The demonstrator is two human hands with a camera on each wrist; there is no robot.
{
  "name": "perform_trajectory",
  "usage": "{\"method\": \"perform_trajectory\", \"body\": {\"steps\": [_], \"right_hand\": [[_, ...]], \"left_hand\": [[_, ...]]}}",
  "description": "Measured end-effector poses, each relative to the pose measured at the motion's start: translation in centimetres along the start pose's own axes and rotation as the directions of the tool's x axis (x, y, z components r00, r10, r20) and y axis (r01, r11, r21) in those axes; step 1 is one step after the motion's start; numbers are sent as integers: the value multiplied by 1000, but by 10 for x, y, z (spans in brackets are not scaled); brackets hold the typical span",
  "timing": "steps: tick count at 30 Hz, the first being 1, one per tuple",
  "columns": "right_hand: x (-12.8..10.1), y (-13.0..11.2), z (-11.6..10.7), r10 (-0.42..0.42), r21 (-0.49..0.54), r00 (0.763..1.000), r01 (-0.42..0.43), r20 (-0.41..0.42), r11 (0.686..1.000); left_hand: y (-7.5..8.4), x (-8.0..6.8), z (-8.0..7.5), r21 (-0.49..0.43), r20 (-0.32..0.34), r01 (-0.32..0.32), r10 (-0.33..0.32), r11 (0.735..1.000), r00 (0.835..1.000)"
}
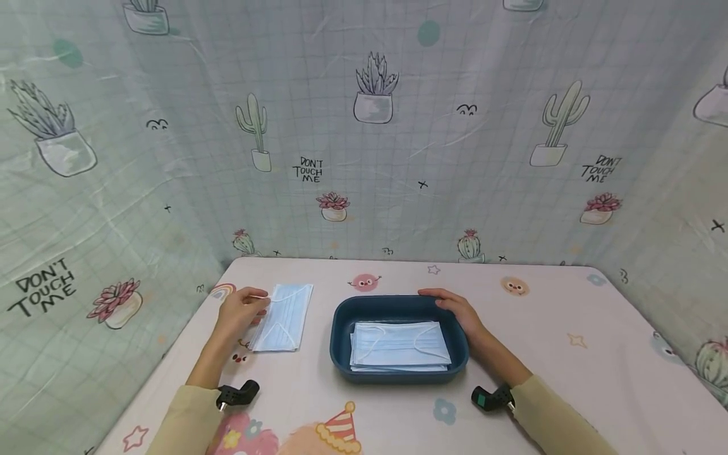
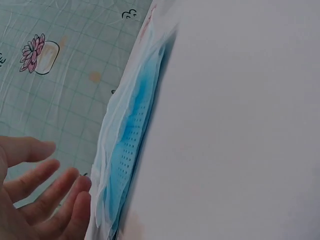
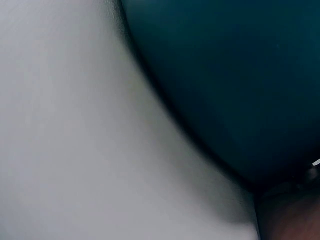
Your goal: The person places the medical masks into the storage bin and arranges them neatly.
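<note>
To the left on the table lies a small stack of light-blue disposable face masks (image 1: pixel 287 322) with white ear loops. Beside the stack's left edge is my left hand (image 1: pixel 244 309), its fingers loosely bent and a gap showing between them and the masks (image 2: pixel 131 135) in the left wrist view. A dark-blue plastic box (image 1: pixel 398 378) stands in the middle with more face masks (image 1: pixel 400 347) laid flat inside. My right hand (image 1: pixel 463 316) holds the box by its far right corner. The right wrist view shows mostly the box's outer wall (image 3: pixel 230 75).
A pale printed cloth (image 1: pixel 540 354) covers the table. Curtains with cactus drawings (image 1: pixel 375 189) surround it at the back and sides. A black wrist device (image 1: pixel 239 393) sits at the left sleeve, and another wrist device (image 1: pixel 490 398) at the right.
</note>
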State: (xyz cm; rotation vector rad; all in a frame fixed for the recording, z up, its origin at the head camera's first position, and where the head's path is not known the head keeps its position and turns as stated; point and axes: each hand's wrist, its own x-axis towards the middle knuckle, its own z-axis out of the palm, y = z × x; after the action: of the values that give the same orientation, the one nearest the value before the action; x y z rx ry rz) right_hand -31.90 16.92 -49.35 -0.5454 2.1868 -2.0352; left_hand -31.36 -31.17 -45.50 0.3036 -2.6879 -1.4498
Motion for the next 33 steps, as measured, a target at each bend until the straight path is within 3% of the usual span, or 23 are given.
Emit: {"method": "perform_trajectory", "body": {"steps": [11,20,27,33], "right_hand": [[0,2,-1,4,1,1000,-4,-2,1000],[2,1,0,1,-5,1000,-1,-1,1000],[1,0,0,3,3,1000,-3,1,1000],[2,1,-1,8,7,1000,-8,2,1000]], "left_hand": [[-9,-1,8,116,49,-26,20,993,999],[-12,-1,12,195,39,-68,62,978,997],[-2,-5,9,282,-5,-39,42,959,999],[-1,-5,8,286,-7,-35,39,958,999]]}}
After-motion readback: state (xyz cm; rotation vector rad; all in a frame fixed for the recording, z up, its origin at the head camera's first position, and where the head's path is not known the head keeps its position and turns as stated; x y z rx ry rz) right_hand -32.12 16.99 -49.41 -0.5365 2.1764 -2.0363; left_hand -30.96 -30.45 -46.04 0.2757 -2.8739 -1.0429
